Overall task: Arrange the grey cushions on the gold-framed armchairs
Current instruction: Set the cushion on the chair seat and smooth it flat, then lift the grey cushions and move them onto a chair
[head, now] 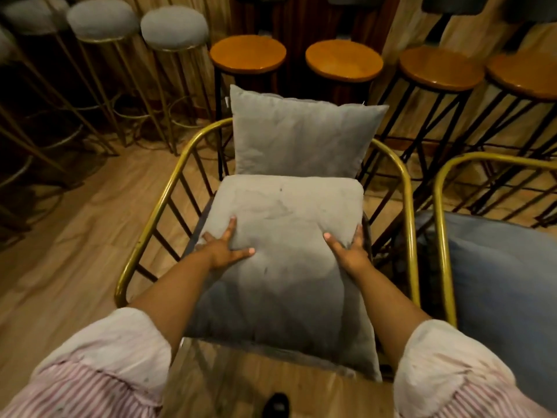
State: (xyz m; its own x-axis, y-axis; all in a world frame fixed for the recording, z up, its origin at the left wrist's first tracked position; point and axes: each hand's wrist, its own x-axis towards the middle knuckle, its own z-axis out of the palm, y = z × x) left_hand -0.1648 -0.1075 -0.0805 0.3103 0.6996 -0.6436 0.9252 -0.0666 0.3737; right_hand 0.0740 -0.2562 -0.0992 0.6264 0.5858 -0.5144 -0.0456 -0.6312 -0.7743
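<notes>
Two grey cushions on near armchair: back cushion upright at far rail, seat cushion pressed flat by spread left hand and right hand. Right armchair apparently still to arrange.

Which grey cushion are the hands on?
The flat seat cushion, under both the left hand and right hand; the other cushion stands upright, untouched.

Pink-and-white striped shirt, its sleeves rolled above the elbows to show pale lining, forearms bare
</notes>
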